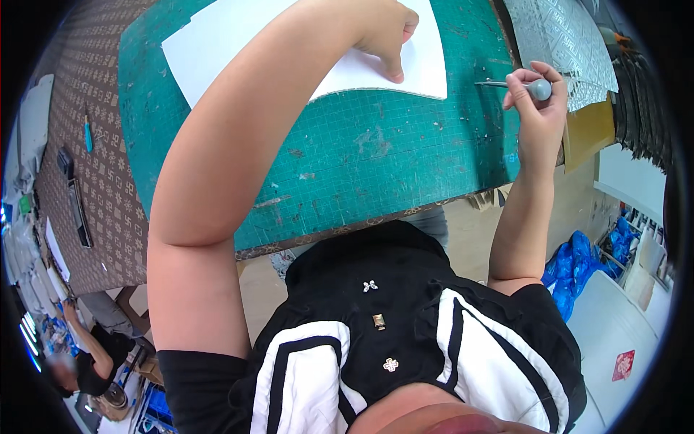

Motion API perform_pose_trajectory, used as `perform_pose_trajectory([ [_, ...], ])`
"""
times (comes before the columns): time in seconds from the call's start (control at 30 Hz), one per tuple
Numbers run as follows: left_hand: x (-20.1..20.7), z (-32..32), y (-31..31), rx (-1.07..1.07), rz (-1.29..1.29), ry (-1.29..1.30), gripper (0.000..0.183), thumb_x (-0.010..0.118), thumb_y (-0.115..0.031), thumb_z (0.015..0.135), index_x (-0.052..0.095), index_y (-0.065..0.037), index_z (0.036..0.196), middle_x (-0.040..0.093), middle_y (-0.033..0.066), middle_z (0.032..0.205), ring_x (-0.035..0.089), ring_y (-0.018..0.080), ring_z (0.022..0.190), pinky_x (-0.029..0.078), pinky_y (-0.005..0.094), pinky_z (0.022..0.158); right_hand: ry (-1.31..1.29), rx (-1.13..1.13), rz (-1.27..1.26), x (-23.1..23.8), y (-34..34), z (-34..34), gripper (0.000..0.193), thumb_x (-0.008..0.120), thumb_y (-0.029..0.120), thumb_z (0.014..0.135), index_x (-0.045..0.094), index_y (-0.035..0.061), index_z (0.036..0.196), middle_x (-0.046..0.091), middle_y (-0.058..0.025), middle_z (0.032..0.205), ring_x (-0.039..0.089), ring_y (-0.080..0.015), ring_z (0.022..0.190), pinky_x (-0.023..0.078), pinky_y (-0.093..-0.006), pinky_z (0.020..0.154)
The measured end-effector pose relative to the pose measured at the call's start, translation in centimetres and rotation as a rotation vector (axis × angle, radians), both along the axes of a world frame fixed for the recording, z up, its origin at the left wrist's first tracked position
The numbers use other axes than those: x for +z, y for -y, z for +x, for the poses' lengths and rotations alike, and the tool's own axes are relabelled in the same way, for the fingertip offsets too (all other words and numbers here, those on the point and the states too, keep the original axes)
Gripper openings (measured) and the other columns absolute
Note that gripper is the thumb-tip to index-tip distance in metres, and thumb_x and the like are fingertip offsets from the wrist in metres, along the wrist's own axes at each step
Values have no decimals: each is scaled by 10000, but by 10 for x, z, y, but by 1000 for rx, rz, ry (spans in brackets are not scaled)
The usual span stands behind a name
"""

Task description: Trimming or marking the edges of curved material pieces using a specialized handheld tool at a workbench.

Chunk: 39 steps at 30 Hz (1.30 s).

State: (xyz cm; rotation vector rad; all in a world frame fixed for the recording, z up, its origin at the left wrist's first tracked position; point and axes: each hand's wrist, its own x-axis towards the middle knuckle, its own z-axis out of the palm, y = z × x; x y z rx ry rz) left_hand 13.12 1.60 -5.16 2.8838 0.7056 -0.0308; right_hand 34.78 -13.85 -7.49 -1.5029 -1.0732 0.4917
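Note:
Under my left hand [383, 32] lies a stack of white sheets [246, 43] with a curved near edge. That hand rests on the sheets with one digit pointing down at the near edge; the fingers I can see are apart, and part of the hand is cut off by the upper edge of the view. My right hand [538, 98] is closed on an awl [540, 89] with a rounded grey handle. Its thin metal shaft points left over the green cutting mat [361, 159], to the right of the sheets and apart from them.
The mat lies on a table with a brown patterned cover [108, 181]. A blue-handled tool [88, 134] and a dark, long tool [78, 210] lie on its left. Embossed silvery sheets [564, 43] and dark strips [640, 108] are at the right. Another person [94, 362] sits at lower left.

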Motion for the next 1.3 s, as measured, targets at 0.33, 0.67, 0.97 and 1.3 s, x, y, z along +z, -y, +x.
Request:
perform_pose_trajectory([
  [0.33,9,32,-6,56,-137,-316,783,768,-567,693,625,-37,1251,575,244,1286,522,413,1199,454,458,1009,342,74,-66,-9,7,11,266,632,-35,924,552,4,1175,697,-145,884,628,-129,722,500,-226,654],
  [0.67,22,29,1,6,-145,-383,758,756,-531,711,621,-19,1252,600,223,1273,513,387,1221,445,455,1017,-95,193,227,-15,31,-67,320,608,-81,917,415,53,1134,649,-235,977,630,-181,701,511,-246,585],
  [0.97,20,23,19,109,93,-251,741,738,-524,723,622,-16,1250,618,210,1246,519,378,1211,429,430,1029,272,396,254,-33,31,-85,390,607,-23,942,322,81,1188,613,-248,1010,637,-212,704,562,-293,598],
  [1.3,19,32,38,235,212,-366,765,724,-531,752,589,-31,1315,584,184,1312,487,362,1261,425,438,1032,159,414,292,-27,15,-71,387,603,-20,943,338,97,1200,626,-224,956,579,-163,632,510,-258,547],
])
